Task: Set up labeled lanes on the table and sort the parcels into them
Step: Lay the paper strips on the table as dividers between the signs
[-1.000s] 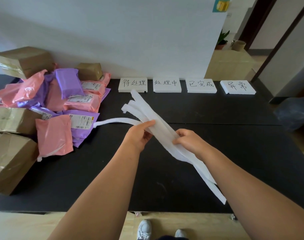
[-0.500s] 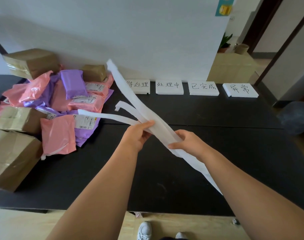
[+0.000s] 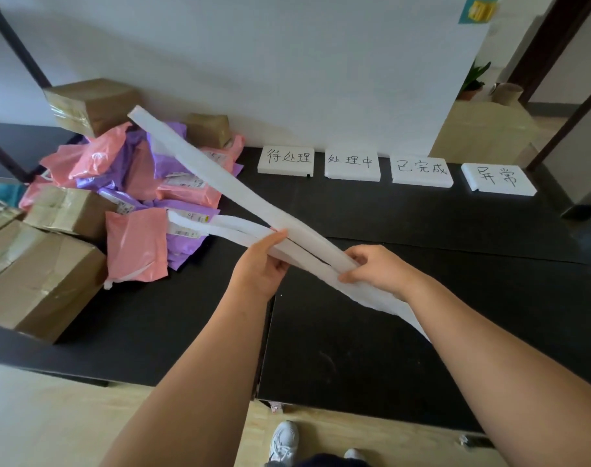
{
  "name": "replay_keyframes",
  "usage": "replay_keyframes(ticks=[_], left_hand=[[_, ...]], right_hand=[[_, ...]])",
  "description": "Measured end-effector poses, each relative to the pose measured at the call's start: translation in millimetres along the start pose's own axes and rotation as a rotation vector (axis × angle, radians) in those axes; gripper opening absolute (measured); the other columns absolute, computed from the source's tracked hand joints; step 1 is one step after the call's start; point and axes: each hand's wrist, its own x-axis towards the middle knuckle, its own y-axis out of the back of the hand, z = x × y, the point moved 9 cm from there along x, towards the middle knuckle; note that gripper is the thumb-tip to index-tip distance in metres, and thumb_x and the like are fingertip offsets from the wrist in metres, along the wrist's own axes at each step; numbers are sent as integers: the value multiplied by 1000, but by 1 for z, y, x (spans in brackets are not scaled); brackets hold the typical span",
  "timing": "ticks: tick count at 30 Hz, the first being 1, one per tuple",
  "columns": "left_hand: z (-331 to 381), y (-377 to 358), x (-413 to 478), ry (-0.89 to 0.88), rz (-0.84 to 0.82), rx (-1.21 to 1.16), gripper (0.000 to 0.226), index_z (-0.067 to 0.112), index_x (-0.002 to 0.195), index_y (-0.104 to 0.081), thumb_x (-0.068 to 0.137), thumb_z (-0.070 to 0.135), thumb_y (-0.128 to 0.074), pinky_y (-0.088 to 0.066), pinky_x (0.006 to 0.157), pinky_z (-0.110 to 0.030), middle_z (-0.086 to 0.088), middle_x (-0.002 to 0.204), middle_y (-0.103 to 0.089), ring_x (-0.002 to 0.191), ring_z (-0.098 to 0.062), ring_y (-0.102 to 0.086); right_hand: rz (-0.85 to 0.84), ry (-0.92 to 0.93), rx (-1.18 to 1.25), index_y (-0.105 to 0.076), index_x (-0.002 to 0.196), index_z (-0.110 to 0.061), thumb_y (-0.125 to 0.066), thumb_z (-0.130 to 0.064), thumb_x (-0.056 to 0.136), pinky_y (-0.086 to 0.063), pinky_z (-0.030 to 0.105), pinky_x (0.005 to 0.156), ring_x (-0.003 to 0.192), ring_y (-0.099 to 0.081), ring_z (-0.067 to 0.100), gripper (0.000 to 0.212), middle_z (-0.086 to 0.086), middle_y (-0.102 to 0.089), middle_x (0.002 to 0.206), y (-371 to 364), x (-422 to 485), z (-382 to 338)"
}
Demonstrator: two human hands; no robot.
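Both hands hold a bundle of long white foam strips (image 3: 219,183) above the black table (image 3: 422,298). My left hand (image 3: 260,264) grips the bundle from below, thumb on top. My right hand (image 3: 375,267) pinches one strip, which rises up to the left over the parcels. Shorter strips (image 3: 219,227) fan out left from my left hand. A row of white label cards with handwritten characters lies along the table's far edge, starting with a card (image 3: 286,160) on the left and ending with a card (image 3: 498,179) on the right. A heap of pink and purple mailer bags (image 3: 135,244) fills the table's left side.
Brown cardboard boxes (image 3: 37,281) stand at the left edge, with another box (image 3: 91,104) behind the heap by the white wall. The table's near edge (image 3: 321,402) runs above my shoes. A doorway and a plant are at the far right.
My right hand has swung one long strip up and to the left, away from the bundle. The other strips now droop lower by my left hand.
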Motion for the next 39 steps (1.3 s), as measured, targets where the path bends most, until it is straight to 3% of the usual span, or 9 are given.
replay_keyframes(ticks=[5, 10, 18, 23, 28, 32, 35, 37, 39], left_hand=[[-11, 52, -2, 31, 210, 20, 51, 12, 110, -63, 65, 4, -86, -59, 56, -31, -10, 105, -72, 91, -25, -72], [-37, 103, -4, 77, 398, 225, 41, 12, 105, -64, 71, 11, -87, -55, 65, -28, -7, 103, -70, 90, -20, -69], [-54, 133, 1, 154, 476, 182, 26, 12, 98, -59, 80, 8, -78, -57, 65, -32, -11, 104, -67, 89, -25, -69], [-52, 134, 9, 142, 505, 138, 23, 13, 92, -55, 84, 7, -75, -58, 69, -36, -12, 102, -65, 86, -26, -68], [-53, 138, 12, 128, 526, 229, 32, 12, 106, -54, 83, 12, -77, -59, 81, -39, -9, 104, -62, 90, -25, -65], [-57, 145, 10, 229, 530, 538, 50, 11, 109, -53, 79, 42, -80, -58, 84, -39, -10, 103, -64, 91, -24, -65], [-69, 146, 5, 334, 464, 767, 62, 9, 103, -56, 78, 64, -71, -60, 70, -37, -10, 96, -69, 85, -25, -69], [-74, 146, 3, 348, 449, 892, 64, 6, 95, -63, 80, 68, -65, -58, 61, -34, -8, 82, -73, 74, -23, -72], [-71, 141, 4, 292, 462, 1102, 60, 7, 83, -68, 84, 66, -61, -58, 63, -32, -4, 64, -72, 62, -20, -70]], right_hand=[[-30, -40, -170, -65, 99, -33, -80, -38, 79, -47, 32, 79, 93, -62, 9, 26, -10, -67, 99, -9, 11, 8], [-109, -105, -294, -63, 96, -33, -79, -38, 81, -49, 31, 76, 90, -63, 10, 22, -8, -65, 97, -36, 17, 35], [-111, -58, -358, -49, 110, -39, -83, -26, 77, -43, 24, 72, 94, -55, 5, 50, -15, -53, 104, -82, 20, 54], [-59, 6, -425, -48, 88, -38, -75, -19, 84, -43, 21, 67, 87, -56, 5, 33, -11, -53, 101, -87, 24, 49], [-63, -25, -485, -56, 96, -26, -68, -24, 92, -44, 23, 73, 86, -56, 8, 12, -6, -49, 107, -89, 27, 53], [-52, -40, -392, -58, 91, -23, -60, -24, 96, -46, 26, 71, 84, -58, 12, 5, -3, -54, 101, -88, 30, 57], [-35, -73, -311, -56, 93, -25, -57, -22, 96, -50, 32, 70, 84, -61, 18, 5, 0, -61, 94, -84, 32, 60], [-4, -98, -261, -56, 94, -26, -56, -20, 96, -52, 35, 74, 85, -62, 18, 6, -1, -63, 94, -80, 33, 63], [14, -119, -205, -57, 97, -26, -53, -18, 98, -55, 36, 81, 89, -64, 16, 9, -4, -65, 94, -76, 33, 65]])
